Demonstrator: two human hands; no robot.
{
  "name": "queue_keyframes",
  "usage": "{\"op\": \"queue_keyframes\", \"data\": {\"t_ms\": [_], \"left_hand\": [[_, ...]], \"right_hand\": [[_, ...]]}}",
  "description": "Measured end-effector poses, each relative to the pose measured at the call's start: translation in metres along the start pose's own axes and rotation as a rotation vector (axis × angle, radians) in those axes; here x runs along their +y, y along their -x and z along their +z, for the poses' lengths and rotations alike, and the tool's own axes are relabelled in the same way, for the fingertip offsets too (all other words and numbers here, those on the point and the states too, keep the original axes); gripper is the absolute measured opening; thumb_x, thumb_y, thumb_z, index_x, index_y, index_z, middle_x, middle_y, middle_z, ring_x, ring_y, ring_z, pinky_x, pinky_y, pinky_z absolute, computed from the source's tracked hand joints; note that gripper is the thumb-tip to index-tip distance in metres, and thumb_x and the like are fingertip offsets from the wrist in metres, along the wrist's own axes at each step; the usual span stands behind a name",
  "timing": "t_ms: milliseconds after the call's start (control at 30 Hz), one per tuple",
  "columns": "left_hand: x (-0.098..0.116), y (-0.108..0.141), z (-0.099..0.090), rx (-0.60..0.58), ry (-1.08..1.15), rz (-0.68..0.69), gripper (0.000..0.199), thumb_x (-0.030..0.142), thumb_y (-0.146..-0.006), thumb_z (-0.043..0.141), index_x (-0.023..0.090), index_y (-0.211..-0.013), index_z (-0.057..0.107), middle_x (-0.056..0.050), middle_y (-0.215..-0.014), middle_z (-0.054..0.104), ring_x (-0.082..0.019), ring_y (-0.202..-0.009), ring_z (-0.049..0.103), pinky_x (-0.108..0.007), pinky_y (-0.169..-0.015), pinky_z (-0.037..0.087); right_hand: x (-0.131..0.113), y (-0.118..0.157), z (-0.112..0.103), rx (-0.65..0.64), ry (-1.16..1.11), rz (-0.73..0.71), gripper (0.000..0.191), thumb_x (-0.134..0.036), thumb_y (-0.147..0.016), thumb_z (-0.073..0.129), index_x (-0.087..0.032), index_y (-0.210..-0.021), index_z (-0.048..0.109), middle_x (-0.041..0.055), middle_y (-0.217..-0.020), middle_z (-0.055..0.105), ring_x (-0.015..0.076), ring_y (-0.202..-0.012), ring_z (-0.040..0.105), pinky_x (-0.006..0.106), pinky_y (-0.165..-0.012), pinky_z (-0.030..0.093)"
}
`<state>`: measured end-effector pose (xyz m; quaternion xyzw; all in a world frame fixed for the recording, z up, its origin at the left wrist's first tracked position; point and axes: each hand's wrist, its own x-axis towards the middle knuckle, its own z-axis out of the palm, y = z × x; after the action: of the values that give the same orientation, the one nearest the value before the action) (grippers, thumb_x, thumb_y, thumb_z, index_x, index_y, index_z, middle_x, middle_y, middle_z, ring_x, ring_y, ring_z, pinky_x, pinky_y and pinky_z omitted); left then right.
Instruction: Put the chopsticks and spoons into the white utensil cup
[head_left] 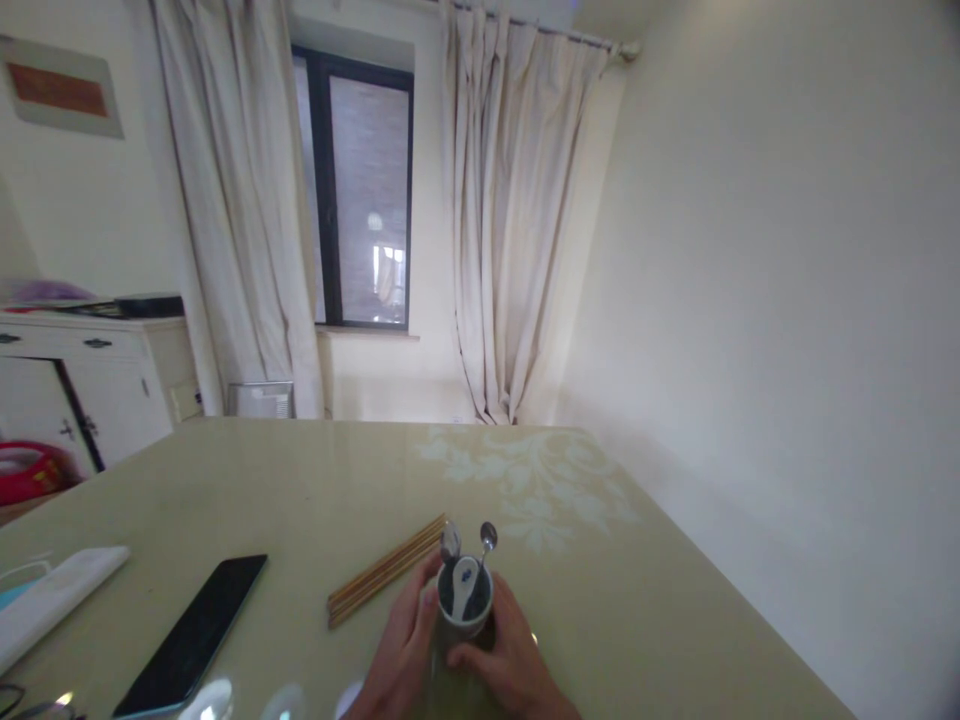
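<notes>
A round cup (463,628) stands upright near the front of the table, between my two hands. Inside it are a white ceramic spoon (464,580) with a small blue mark and two metal spoons (488,538) (450,540), which rise above the rim. My left hand (406,640) wraps the cup's left side, and my right hand (507,650) curls round its right side with the thumb across the front. Just left of the cup, a bundle of wooden chopsticks (386,568) lies slanting on the table.
The table (300,480) has a pale floral pattern at its far right. A black phone-like slab (196,632) and a long white object (60,600) lie at left. Part of a pair of glasses shows at the lower left corner. A wall borders the right side.
</notes>
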<state>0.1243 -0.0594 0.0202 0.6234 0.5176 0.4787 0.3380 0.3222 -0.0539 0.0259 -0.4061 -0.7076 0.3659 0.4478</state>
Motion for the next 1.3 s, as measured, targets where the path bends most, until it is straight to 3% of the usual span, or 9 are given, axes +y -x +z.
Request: {"op": "queue_keyframes", "data": {"t_ms": [133, 267, 433, 667, 867, 1000, 1100, 1300], "left_hand": [[0.004, 0.005, 0.013, -0.089, 0.195, -0.135, 0.087, 0.083, -0.095, 0.045, 0.018, -0.151, 0.057, -0.013, -0.161, 0.06, -0.032, -0.153, 0.052, -0.046, -0.127, 0.043], [0.006, 0.005, 0.014, -0.074, 0.254, -0.163, 0.085, 0.086, -0.091, 0.05, 0.02, -0.143, 0.064, -0.012, -0.156, 0.065, -0.034, -0.15, 0.055, -0.046, -0.123, 0.049], [0.006, 0.008, 0.019, -0.11, 0.241, -0.134, 0.082, 0.086, -0.091, 0.049, 0.021, -0.138, 0.068, -0.011, -0.153, 0.068, -0.034, -0.144, 0.061, -0.046, -0.117, 0.054], [-0.006, 0.008, 0.02, -0.1, 0.21, -0.145, 0.078, 0.083, -0.092, 0.051, 0.022, -0.136, 0.07, -0.01, -0.148, 0.072, -0.033, -0.139, 0.064, -0.045, -0.117, 0.054], [-0.01, 0.008, 0.021, -0.11, 0.171, -0.148, 0.08, 0.084, -0.093, 0.048, 0.022, -0.14, 0.067, -0.01, -0.154, 0.067, -0.033, -0.144, 0.06, -0.046, -0.121, 0.05], [-0.008, 0.007, 0.019, -0.142, 0.175, -0.135, 0.084, 0.087, -0.092, 0.045, 0.021, -0.139, 0.068, -0.011, -0.154, 0.067, -0.033, -0.143, 0.061, -0.045, -0.121, 0.05], [-0.005, 0.007, 0.016, -0.148, 0.185, -0.124, 0.085, 0.088, -0.091, 0.046, 0.023, -0.14, 0.069, -0.011, -0.154, 0.067, -0.033, -0.143, 0.061, -0.046, -0.122, 0.049], [-0.002, 0.011, 0.018, -0.073, 0.215, -0.151, 0.089, 0.09, -0.089, 0.048, 0.021, -0.142, 0.067, -0.013, -0.153, 0.067, -0.034, -0.147, 0.057, -0.049, -0.127, 0.042]], "right_hand": [[-0.001, 0.002, -0.004, 0.005, -0.034, -0.079, 0.083, -0.093, -0.088, 0.05, -0.027, -0.135, 0.07, 0.0129, -0.127, 0.072, 0.0347, -0.118, 0.068, 0.048, -0.106, 0.054], [0.0, 0.005, -0.007, 0.145, -0.091, -0.068, 0.076, -0.087, -0.097, 0.04, -0.028, -0.14, 0.064, 0.0117, -0.125, 0.072, 0.0322, -0.114, 0.07, 0.041, -0.095, 0.059], [-0.014, -0.003, -0.014, 0.343, -0.092, -0.009, 0.058, -0.076, -0.101, 0.05, -0.026, -0.119, 0.072, 0.0082, -0.108, 0.076, 0.0276, -0.096, 0.072, 0.036, -0.086, 0.06], [-0.036, -0.033, -0.021, 0.401, -0.023, -0.023, 0.046, -0.065, -0.098, 0.065, -0.021, -0.092, 0.078, 0.0061, -0.084, 0.078, 0.0234, -0.078, 0.07, 0.031, -0.074, 0.056], [-0.051, -0.048, -0.027, 0.477, -0.111, -0.078, 0.045, -0.063, -0.095, 0.07, -0.02, -0.088, 0.077, 0.0081, -0.082, 0.079, 0.0239, -0.077, 0.074, 0.032, -0.073, 0.06], [-0.061, -0.063, -0.049, 0.646, -0.215, -0.106, 0.043, -0.062, -0.09, 0.077, -0.019, -0.088, 0.076, 0.005, -0.074, 0.075, 0.0216, -0.069, 0.071, 0.031, -0.065, 0.059], [-0.05, -0.077, -0.065, 0.842, -0.329, -0.071, 0.043, -0.059, -0.085, 0.083, -0.018, -0.088, 0.074, 0.0029, -0.071, 0.074, 0.019, -0.065, 0.07, 0.03, -0.063, 0.059], [0.009, -0.091, -0.07, 1.148, -0.594, 0.059, 0.053, -0.06, -0.069, 0.092, -0.019, -0.092, 0.069, 0.0041, -0.089, 0.078, 0.0218, -0.077, 0.081, 0.032, -0.07, 0.068]]}}
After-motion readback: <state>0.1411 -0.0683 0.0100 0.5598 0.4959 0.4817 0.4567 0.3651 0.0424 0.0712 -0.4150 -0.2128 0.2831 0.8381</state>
